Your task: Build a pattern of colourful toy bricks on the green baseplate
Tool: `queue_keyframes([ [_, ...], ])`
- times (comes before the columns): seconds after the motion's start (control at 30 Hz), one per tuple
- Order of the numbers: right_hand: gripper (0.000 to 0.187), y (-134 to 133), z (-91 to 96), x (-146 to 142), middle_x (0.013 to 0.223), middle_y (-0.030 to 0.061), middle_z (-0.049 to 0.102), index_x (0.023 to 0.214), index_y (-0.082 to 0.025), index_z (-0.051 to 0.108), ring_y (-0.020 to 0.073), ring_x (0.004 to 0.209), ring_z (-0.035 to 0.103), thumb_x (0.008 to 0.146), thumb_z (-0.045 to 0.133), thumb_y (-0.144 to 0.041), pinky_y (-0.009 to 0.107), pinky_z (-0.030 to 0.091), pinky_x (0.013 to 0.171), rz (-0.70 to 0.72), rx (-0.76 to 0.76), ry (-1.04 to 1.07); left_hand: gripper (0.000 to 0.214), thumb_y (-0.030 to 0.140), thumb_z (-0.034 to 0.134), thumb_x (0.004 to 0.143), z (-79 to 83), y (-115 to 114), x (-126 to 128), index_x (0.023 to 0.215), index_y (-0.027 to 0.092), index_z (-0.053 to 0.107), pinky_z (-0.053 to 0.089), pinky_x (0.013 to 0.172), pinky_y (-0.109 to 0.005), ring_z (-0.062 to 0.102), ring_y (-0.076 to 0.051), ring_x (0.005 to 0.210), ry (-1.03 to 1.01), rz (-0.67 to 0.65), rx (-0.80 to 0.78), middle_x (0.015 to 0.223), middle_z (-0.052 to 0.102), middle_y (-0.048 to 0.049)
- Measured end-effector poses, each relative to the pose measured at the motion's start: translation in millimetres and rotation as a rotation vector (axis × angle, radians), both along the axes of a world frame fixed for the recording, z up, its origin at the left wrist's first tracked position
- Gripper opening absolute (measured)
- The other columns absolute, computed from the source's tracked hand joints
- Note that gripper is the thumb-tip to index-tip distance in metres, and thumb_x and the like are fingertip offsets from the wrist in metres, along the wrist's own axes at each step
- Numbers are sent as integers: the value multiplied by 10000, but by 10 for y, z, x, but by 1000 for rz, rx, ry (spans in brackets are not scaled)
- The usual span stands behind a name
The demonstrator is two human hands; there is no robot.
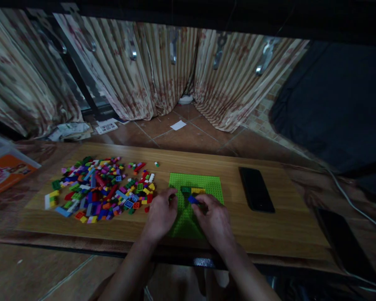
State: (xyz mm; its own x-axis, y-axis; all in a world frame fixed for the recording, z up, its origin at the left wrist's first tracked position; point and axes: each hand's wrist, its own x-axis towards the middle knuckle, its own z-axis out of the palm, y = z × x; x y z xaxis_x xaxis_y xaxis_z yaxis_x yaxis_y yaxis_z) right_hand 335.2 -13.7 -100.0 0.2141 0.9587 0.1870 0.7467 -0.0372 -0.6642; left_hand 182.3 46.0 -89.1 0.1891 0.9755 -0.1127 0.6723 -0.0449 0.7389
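Note:
A light green studded baseplate [213,182] lies between my hands on the wooden board. Toward its upper part sit a dark green brick [185,189] and a yellow brick [198,190], side by side in a row. Between the thumb and fingertips of my right hand [215,215] is a blue brick [192,200], just below the yellow one; whether it touches the plate I cannot tell. My left hand [161,211] rests at the plate's left edge, its thumb and forefinger apart with no brick seen between them. Its other fingers are mostly hidden.
Left of the plate spreads a large pile of mixed bricks [97,190]. A black phone [256,189] lies on the wooden board [288,209] at the right, with another dark flat device [344,242] beyond the board. At far left stands a plastic tub [9,167] with an orange label.

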Motion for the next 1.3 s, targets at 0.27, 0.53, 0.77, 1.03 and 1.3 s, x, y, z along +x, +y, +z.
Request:
queue_keyframes([
  [0.27,110,103,-58,-112,936,52,694,919,-195,652,209,898,638,838,580,-181,316,463,814,11,14,-84,274,172,483,856,-39,-21,6,1080,161,641,478,898,-304,648,-194,985,6,-59,20,1060,696,-77],
  [0.53,80,134,-122,-240,875,29,696,870,-208,625,194,795,650,834,593,-271,287,450,693,-91,25,-172,279,163,491,855,-4,-65,26,1087,155,645,483,881,-316,656,-199,958,58,-70,16,1028,704,-87],
  [0.77,61,123,-138,-230,873,9,700,849,-221,624,189,782,656,793,635,-242,288,452,690,-45,-20,-111,296,146,467,865,47,-68,42,1098,163,648,476,889,-309,653,-199,986,84,-74,-10,1055,704,-85],
  [1.03,149,88,-83,-112,935,39,700,955,-201,662,191,835,656,827,586,-208,300,474,759,-31,-21,-55,286,163,462,878,12,-78,52,1096,185,646,472,871,-285,652,-183,975,132,-100,29,1071,696,-70],
  [1.3,131,92,-95,-188,896,31,678,927,-220,691,187,838,646,861,578,-224,284,461,753,0,-78,-173,284,196,457,886,2,-95,81,1091,220,653,474,841,-278,660,-186,958,210,-119,50,1037,700,-60],
])
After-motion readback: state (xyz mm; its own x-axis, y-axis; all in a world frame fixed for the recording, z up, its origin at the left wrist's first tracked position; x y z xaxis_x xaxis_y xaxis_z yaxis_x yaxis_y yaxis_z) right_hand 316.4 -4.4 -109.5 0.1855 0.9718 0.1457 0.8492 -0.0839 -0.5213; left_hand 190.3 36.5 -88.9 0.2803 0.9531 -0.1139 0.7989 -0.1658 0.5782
